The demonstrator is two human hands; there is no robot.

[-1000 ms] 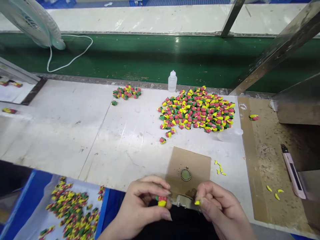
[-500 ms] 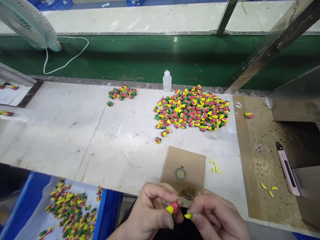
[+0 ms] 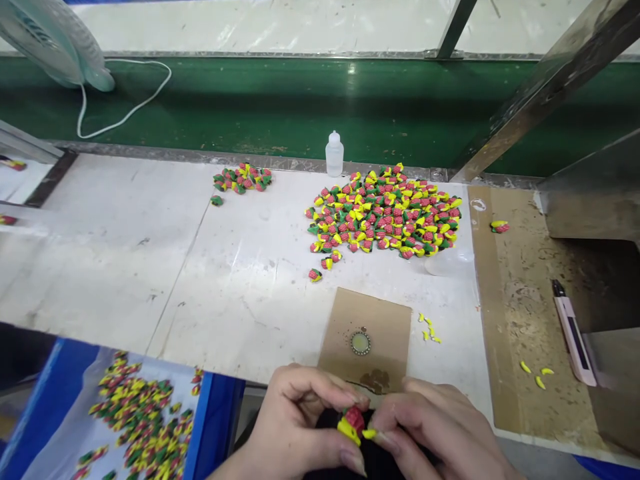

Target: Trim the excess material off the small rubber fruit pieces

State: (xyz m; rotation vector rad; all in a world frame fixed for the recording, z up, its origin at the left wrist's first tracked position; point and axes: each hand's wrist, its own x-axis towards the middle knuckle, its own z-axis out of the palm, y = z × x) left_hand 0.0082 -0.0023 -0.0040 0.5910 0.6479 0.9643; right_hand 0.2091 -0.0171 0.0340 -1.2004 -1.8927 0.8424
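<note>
Between the thumb and fingers of my left hand (image 3: 305, 423) is a small red, yellow and green fruit-shaped figurine (image 3: 354, 421). My right hand (image 3: 435, 427) pinches a tiny yellow curved piece (image 3: 369, 434) at its fingertips, right beside the figurine; whether the two touch I cannot tell. Both hands are at the table's front edge, close together. Just beyond them lies a cardboard square (image 3: 377, 310) bearing a round metal cap (image 3: 361, 343) with pale contents. Several loose yellow pieces (image 3: 431, 329) are scattered to its right.
A large pile of similar figurines (image 3: 385, 213) and a smaller cluster (image 3: 243, 179) lie farther back. Behind stands a white squeeze bottle (image 3: 335, 155). A pink utility knife (image 3: 574, 333) rests on cardboard at right. A blue bin (image 3: 213, 427) with more figurines is at lower left; a fan (image 3: 55, 43) stands at upper left.
My right hand has moved slightly left, bringing the yellow piece close to the figurine. The figurine has turned a little in my left hand. The camera view has shifted slightly.
</note>
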